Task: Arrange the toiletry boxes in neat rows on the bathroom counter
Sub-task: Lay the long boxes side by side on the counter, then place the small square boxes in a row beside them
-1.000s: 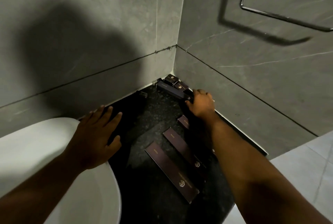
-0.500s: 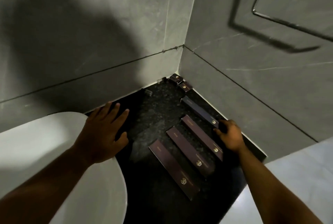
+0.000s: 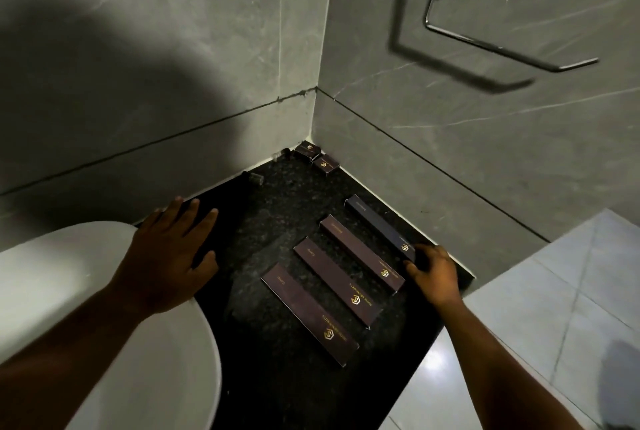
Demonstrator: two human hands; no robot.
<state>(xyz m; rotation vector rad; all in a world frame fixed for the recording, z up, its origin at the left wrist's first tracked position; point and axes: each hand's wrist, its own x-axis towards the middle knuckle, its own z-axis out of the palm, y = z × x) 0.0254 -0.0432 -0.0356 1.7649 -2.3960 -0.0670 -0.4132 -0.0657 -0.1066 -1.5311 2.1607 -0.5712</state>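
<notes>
Several long dark toiletry boxes lie side by side, slanted, on the black speckled counter (image 3: 277, 221). The farthest, a bluish box (image 3: 379, 226), runs along the right wall; my right hand (image 3: 433, 272) has its fingertips on that box's near end. Beside it lie a brown box (image 3: 362, 253), another brown box (image 3: 337, 280) and the nearest, widest box (image 3: 308, 312). Two small boxes (image 3: 306, 150) (image 3: 325, 163) sit in the far corner. My left hand (image 3: 169, 249) rests flat, fingers spread, on the counter's left part by the basin.
A white basin (image 3: 104, 325) fills the lower left. Grey tiled walls meet at the corner behind the counter. A chrome towel ring (image 3: 485, 38) hangs on the right wall. A small dark item (image 3: 256, 179) lies by the back wall. Pale floor tiles lie beyond the counter's right edge.
My right hand drew the bluish box from the far corner back along the right wall into line with the other long boxes. My left hand stayed flat on the counter.
</notes>
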